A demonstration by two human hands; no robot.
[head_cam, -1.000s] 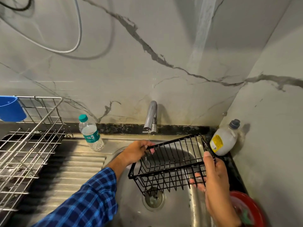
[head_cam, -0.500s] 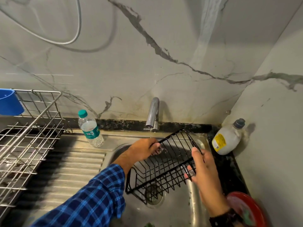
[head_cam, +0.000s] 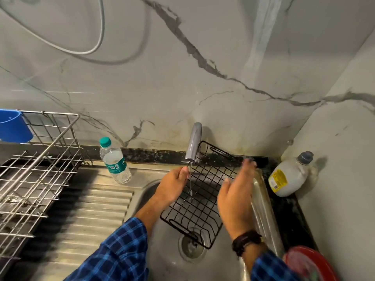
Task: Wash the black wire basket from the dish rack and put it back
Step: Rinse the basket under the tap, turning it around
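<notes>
Since half a second back: black wire basket (head_cam: 198,201) swung from lying tilted across the basin to standing nearly on end, top edge now up behind the tap (head_cam: 193,142), bottom corner down over the drain (head_cam: 191,247); right hand (head_cam: 235,199) gone from gripping the near rim to lying along the right side. Basket sits inside the sink (head_cam: 168,260), its grid facing the camera, a thin stream of water (head_cam: 190,183) falling on the upper left part. Left hand (head_cam: 172,185) grips the left rim just under the spout, fingers curled round the wire. Right hand fingers straight and close together, thumb apart, tips blurred; looks to press flat against the basket, contact not certain. Judgement: rinse step, mid-task, return to the dish rack (head_cam: 40,159) at far left not yet due. To do it well: the stream is narrow, so slide the basket sideways under it and rotate to reach every wire, the end loops too; rub joints with the flat hand while the other grips. Keep the top edge from knocking the spout. Wet wire will be slippery, so take a firm two-handed hold before lifting. Shake drips off over the basin before crossing the drainboard (head_cam: 91,216), passing the water bottle (head_cam: 114,161) without tipping it
</notes>
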